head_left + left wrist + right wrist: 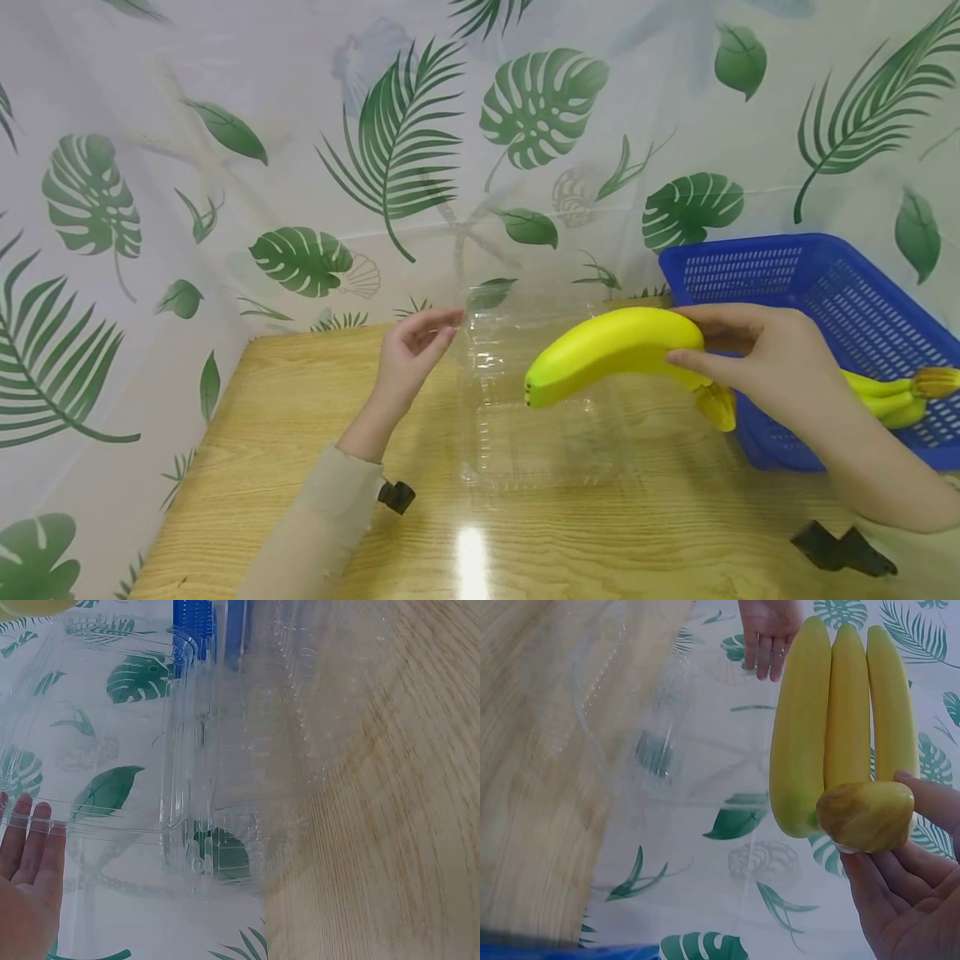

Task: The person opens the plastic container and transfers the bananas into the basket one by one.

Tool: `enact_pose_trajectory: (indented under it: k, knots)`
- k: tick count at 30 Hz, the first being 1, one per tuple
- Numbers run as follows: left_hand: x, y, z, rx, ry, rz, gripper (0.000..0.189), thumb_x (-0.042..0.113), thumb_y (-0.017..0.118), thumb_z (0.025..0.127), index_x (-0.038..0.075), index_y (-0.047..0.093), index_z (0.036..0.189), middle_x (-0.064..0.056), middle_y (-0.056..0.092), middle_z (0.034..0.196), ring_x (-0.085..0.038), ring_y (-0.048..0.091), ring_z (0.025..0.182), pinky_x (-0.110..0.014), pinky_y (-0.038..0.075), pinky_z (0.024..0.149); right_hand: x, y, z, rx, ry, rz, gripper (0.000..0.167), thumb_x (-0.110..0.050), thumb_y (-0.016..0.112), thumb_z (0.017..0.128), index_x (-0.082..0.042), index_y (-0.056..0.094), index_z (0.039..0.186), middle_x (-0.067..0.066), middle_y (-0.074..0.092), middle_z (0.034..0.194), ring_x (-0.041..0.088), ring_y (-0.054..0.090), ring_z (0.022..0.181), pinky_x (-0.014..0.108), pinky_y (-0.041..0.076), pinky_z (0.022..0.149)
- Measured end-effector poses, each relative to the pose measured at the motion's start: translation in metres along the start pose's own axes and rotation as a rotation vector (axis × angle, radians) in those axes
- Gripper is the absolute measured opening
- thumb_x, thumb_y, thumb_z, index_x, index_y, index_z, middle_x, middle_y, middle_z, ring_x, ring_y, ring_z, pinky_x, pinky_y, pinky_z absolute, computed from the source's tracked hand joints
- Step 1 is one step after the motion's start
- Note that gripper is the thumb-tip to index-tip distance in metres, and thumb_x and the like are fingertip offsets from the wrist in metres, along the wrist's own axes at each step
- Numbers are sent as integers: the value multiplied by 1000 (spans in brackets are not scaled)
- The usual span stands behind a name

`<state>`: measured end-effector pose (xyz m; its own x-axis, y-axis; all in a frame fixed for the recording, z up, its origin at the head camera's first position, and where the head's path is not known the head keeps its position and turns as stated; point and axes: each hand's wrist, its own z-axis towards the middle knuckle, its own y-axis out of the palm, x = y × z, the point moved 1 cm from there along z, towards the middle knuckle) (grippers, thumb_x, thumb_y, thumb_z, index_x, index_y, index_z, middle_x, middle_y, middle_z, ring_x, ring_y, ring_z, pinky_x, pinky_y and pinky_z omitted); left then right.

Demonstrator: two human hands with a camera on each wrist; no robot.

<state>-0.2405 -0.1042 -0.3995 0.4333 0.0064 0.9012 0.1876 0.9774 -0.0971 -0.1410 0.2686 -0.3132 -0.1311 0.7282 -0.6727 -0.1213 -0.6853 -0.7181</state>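
My right hand (780,354) holds a bunch of yellow bananas (622,346) by the stem end, thumb on the near side. Their tips point left above a clear plastic clamshell box (540,450). In the right wrist view three bananas (847,712) joined at a brown stem show, with the right hand's fingers (889,881) under it. The box stands with its lid (97,735) raised at the back. At the lid's left edge is my left hand (411,362), its fingers (45,847) nearly straight against the clear plastic.
A blue perforated basket (738,267) stands at the right, with more bananas (892,404) inside. Behind the wooden table (300,450) hangs a leaf-printed cloth (420,208), close to the raised lid. Dark wrist mounts sit on both forearms.
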Motion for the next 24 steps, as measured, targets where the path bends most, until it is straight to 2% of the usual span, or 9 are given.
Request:
enact_pose_trajectory:
  k: [1, 4, 8, 10, 11, 14, 17, 21, 24]
  knots:
    - [0, 0, 0, -1, 1, -2, 28, -7, 60, 101, -18, 62, 127, -40, 63, 134, 4, 69, 111, -18, 57, 106, 0, -3, 0, 1, 14, -6, 55, -36, 87, 90, -11, 73, 136, 16, 80, 120, -22, 61, 82, 14, 49, 80]
    - [0, -1, 0, -3, 4, -8, 28, -7, 60, 101, -18, 62, 127, -40, 63, 134, 5, 68, 111, -18, 57, 106, 1, -11, 1, 19, 61, -43, 58, -43, 86, 90, -13, 72, 138, 17, 79, 123, -23, 59, 80, 16, 47, 78]
    - [0, -1, 0, -2, 6, -6, 28, -7, 60, 101, -18, 62, 126, -40, 62, 135, 5, 68, 111, -19, 57, 106, 3, -19, 1, 44, 112, -46, 62, -44, 84, 92, -10, 69, 140, 23, 73, 132, -26, 55, 79, 6, 52, 67]
    - [0, -2, -1, -1, 6, 0, 28, -7, 60, 101, -18, 62, 126, -40, 63, 134, 4, 68, 111, -19, 57, 106, 4, -24, 1, 50, 132, -31, 63, -44, 82, 93, -7, 67, 142, 25, 71, 134, -26, 55, 78, 6, 54, 65]
    - [0, -2, -1, -1, 5, 1, 28, -7, 60, 101, -18, 62, 126, -39, 63, 134, 4, 69, 111, -19, 57, 106, 6, -26, 1, 55, 141, -17, 64, -43, 82, 93, -6, 66, 143, 19, 75, 129, -24, 56, 78, 6, 54, 65]
    - [0, -2, -1, -4, 3, -3, 28, -7, 60, 101, -18, 62, 127, -39, 63, 135, 4, 69, 112, -19, 58, 106, 12, -31, 1, 72, 171, 1, 67, -46, 82, 93, -7, 64, 145, -16, 78, 108, -22, 60, 78, 5, 54, 66]
    - [-1, -2, -1, -10, 3, -16, 28, -7, 60, 101, -18, 62, 128, -40, 63, 135, 4, 69, 112, -19, 58, 106, 19, -37, 3, 94, 200, 27, 72, -49, 82, 91, -9, 63, 147, -47, 58, 91, -22, 61, 79, 4, 53, 66]
    - [-2, -2, 0, -12, 9, -18, 29, -9, 60, 100, -19, 61, 128, -40, 62, 135, 4, 69, 112, -20, 58, 105, 30, -44, 5, 133, 224, 59, 74, -50, 80, 93, -9, 60, 150, -52, 56, 89, -22, 59, 80, 4, 50, 70]
    - [-2, -2, 0, -10, 14, -20, 29, -9, 60, 100, -19, 61, 128, -41, 62, 134, 4, 69, 112, -20, 58, 105, 37, -49, 7, 161, 235, 105, 67, -45, 79, 95, -12, 60, 150, -50, 59, 88, -19, 60, 81, 5, 48, 70]
